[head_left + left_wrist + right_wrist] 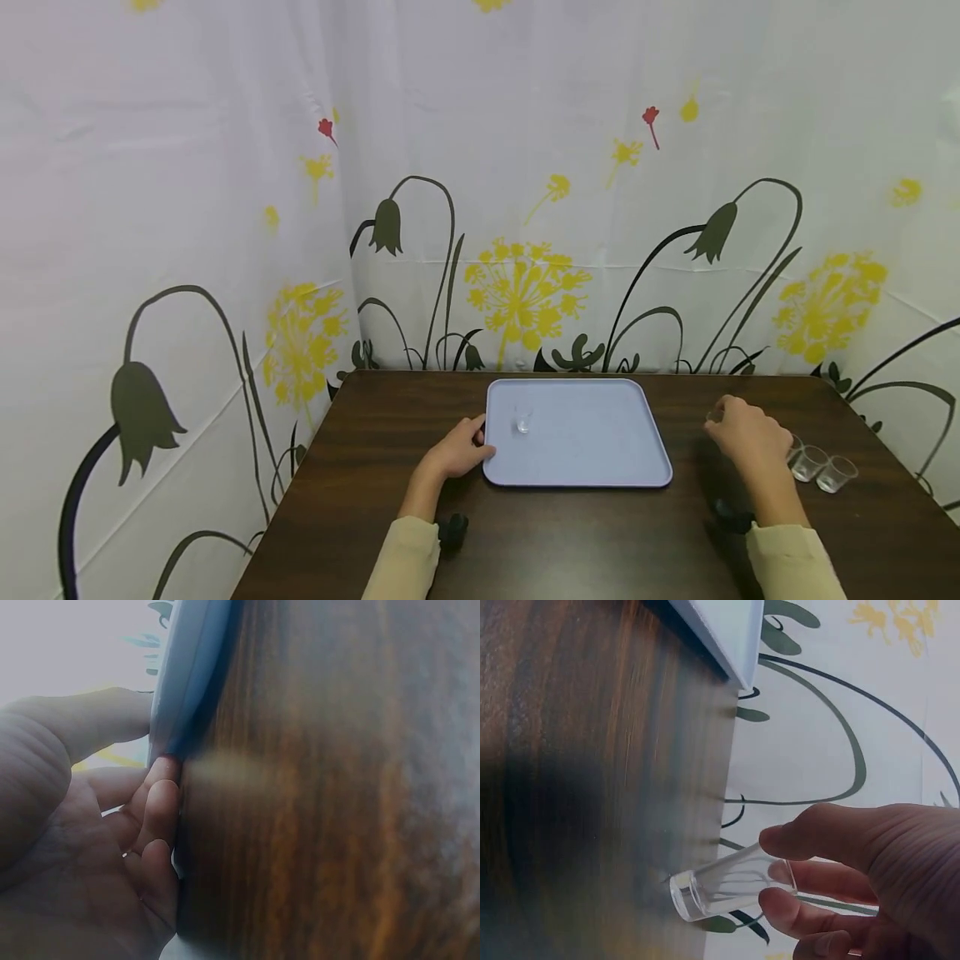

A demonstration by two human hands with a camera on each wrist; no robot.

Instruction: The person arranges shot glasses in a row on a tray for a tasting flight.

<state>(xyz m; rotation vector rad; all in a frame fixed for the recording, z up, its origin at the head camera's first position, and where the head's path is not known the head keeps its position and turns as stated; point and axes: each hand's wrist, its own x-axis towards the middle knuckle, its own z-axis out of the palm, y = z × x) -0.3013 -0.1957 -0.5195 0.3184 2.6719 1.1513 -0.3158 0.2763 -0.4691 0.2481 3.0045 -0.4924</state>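
Observation:
A pale blue tray lies on the table, with one clear shot glass standing near its left side. My left hand grips the tray's left edge. In the left wrist view, the thumb reaches over the rim and the curled fingers are at its underside. Right of the tray, my right hand pinches another shot glass near its mouth, between thumb and fingers. The thick base of that glass points toward the table.
Beside the right wrist, more shot glasses stand in a row, one partly hidden by the arm. The dark wooden table ends at a flower-printed curtain behind and on the left.

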